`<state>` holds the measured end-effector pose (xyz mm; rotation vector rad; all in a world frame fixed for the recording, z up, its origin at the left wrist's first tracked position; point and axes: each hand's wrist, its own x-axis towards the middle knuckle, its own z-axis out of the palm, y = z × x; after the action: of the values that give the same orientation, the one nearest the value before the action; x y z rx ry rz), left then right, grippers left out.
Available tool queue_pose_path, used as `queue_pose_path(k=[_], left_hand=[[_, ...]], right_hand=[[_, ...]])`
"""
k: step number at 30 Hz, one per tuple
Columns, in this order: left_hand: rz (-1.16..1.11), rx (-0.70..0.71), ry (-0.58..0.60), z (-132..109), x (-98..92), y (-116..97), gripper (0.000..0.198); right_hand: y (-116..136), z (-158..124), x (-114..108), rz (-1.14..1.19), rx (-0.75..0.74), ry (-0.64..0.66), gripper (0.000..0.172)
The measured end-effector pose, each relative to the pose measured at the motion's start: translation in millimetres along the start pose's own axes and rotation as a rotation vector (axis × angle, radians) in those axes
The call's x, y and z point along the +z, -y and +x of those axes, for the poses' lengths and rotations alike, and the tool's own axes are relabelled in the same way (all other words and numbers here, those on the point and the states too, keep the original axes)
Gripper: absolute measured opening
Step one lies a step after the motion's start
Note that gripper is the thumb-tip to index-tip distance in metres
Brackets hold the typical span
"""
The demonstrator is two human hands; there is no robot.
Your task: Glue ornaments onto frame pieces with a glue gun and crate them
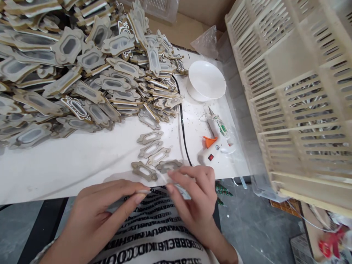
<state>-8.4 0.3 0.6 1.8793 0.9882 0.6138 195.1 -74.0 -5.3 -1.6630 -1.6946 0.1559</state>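
Note:
My left hand (pixel 110 205) is at the table's front edge, thumb and forefinger pinched on a small pale piece (pixel 143 191) mostly hidden by the fingertips. Close by on the right, my right hand (pixel 194 187) has thumb and forefinger curled around a blurred, whitish, see-through sliver (pixel 164 177); its kind is unclear. Just beyond my fingers, several flat grey ornate frames with oblong openings lie face down, among them a frame (pixel 144 171) on the left and a darker frame (pixel 168 166) by my right fingertips.
A large heap of similar frames (pixel 90 84) covers the table's (pixel 82 161) back left. To the right are a white bowl (pixel 206 81), a white glue gun (pixel 217 137) with orange trigger and a black cable (pixel 183 124). A slatted cream crate (pixel 286 95) stands at far right.

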Motion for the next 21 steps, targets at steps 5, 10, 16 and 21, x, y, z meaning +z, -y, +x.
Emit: queue_pose_path(k=[5,10,16,21], left_hand=[[-0.037,0.006,0.043,3,0.1,-4,0.015],[-0.056,0.001,-0.012,2,-3.8,-4,0.014],[0.072,-0.164,-0.15,-10,-14.7,4,0.021],[0.117,-0.218,-0.196,-19,-19.3,9,0.014]], right_hand=[[14,14,3,0.291,-0.039,0.067,0.007],[13,21,5,0.39,-0.02,0.142,0.011],[-1,20,6,0.262,-0.075,0.077,0.012],[-10,19,14,0.024,-0.292,0.115,0.014]])
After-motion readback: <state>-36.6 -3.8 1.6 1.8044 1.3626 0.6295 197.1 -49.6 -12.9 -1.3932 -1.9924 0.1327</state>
